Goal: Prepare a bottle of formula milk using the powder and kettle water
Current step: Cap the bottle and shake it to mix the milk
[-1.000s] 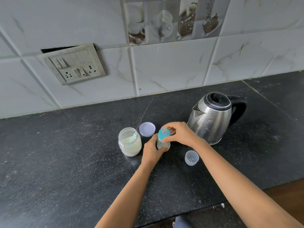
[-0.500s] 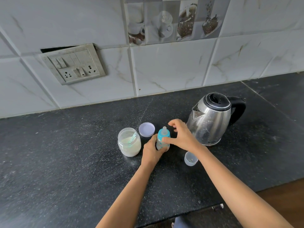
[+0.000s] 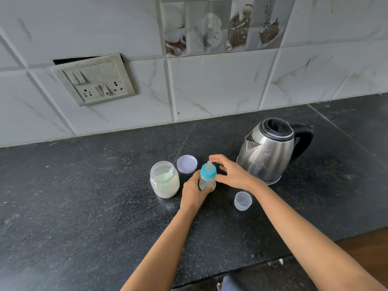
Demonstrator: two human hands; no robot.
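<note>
Baby bottle (image 3: 207, 178) upright, left hand (image 3: 192, 191) clasping its body, right hand (image 3: 234, 175) fingers spread, beside its top

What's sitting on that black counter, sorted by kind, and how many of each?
Clear jar of white powder: 1
Pale blue scoop in the jar: 1
Round lilac lid: 1
Small baby bottle with blue collar: 1
Small clear plastic cap: 1
Steel kettle with black handle: 1
Total: 6

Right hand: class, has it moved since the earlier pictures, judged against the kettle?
Yes. The right hand has let go of the top of the bottle, opened, and shifted slightly right, toward the kettle.
</note>
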